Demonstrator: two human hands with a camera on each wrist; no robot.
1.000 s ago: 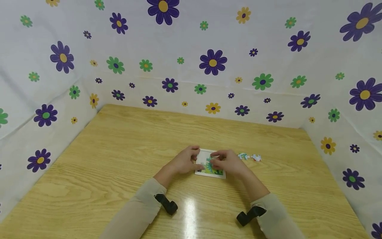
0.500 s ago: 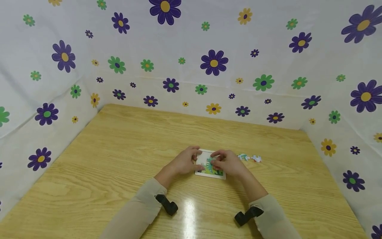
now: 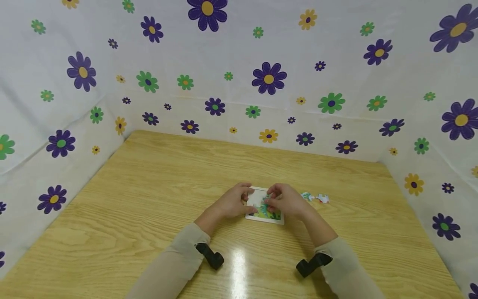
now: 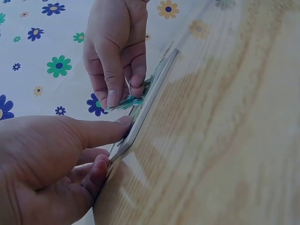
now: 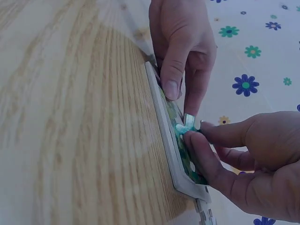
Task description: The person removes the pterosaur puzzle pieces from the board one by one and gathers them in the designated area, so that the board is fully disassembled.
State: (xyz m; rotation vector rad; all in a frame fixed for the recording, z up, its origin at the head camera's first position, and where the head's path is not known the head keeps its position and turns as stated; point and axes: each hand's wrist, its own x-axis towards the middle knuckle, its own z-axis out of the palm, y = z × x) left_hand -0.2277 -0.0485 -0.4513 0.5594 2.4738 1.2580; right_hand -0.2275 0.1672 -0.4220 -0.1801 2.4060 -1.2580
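A shallow white puzzle tray [image 3: 263, 220] lies on the table, its lower part filled with a green and yellow picture and its upper left bare white. My left hand [image 3: 234, 201] grips the tray's left edge, thumb over the rim, fingers along the outer side. Over the tray, my right hand [image 3: 290, 202] pinches a teal-and-white jigsaw piece [image 5: 188, 123] between thumb and fingertips. The left wrist view shows that piece [image 4: 125, 103] tilted, close over the assembled part. My right fingers partly hide it from the head view.
Two loose jigsaw pieces lie right of the tray: a green-and-white one [image 3: 307, 197] and a mostly white one [image 3: 323, 199]. The wood-grain table [image 3: 168, 174] extends around them. White flowered cloth [image 3: 231, 95] walls in the back and sides.
The right hand has shifted slightly on the tray, its fingers drawn a little to the right with the jigsaw piece. The left hand keeps its grip on the tray.
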